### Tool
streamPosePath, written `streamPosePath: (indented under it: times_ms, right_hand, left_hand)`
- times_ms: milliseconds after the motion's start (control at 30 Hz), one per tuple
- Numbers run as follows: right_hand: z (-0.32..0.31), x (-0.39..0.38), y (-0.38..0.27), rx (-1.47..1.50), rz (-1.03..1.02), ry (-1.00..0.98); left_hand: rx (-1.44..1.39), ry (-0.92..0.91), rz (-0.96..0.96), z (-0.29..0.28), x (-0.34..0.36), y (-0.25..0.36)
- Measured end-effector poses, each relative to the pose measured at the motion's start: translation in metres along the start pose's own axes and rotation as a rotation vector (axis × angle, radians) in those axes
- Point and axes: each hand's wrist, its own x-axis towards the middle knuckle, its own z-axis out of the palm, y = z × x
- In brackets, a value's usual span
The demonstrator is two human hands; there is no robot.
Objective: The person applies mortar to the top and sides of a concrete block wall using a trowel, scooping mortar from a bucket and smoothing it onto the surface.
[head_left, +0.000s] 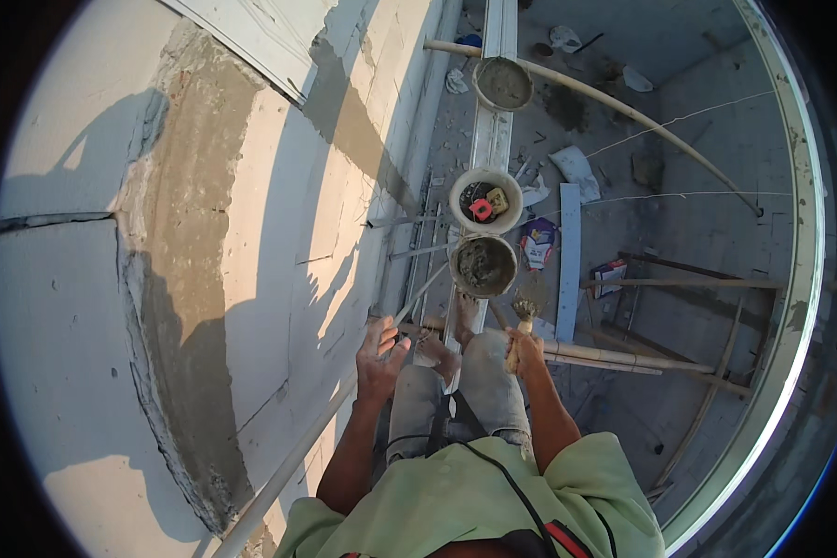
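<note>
My left hand (378,363) is raised near the wall, thumb and fingers apart and loosely bent, with nothing I can make out in it. My right hand (527,352), above my right knee, is closed round the handle of a brush (526,309), its grey, dirty head pointing away from me. Ahead of my feet on a narrow metal plank (493,139) stands a bucket of wet mortar (483,266). Just beyond it is a pale bucket (459,206) with a red thing and a yellowish block inside. A second mortar bucket (503,85) stands farther along the plank.
On the left is a block wall (74,307) with a grey mortar strip (191,214). Bamboo poles (623,356) cross under the plank. Far below, the floor holds bags (538,244), a long pale board (569,260) and rubble. A metal frame edge (803,186) curves along the right.
</note>
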Motion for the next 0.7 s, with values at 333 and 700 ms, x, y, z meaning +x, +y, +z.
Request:
streamPosePath:
  times_ms: [333, 700]
  right_hand:
    - [-0.021, 0.054, 0.106, 0.029, 0.074, 0.056]
    - [-0.030, 0.062, 0.106, 0.031, -0.011, 0.162]
  left_hand:
    - [0.255, -0.345, -0.368, 0.162, 0.195, -0.199]
    - [0.451, -0.483, -0.331, 0.307, 0.319, -0.380]
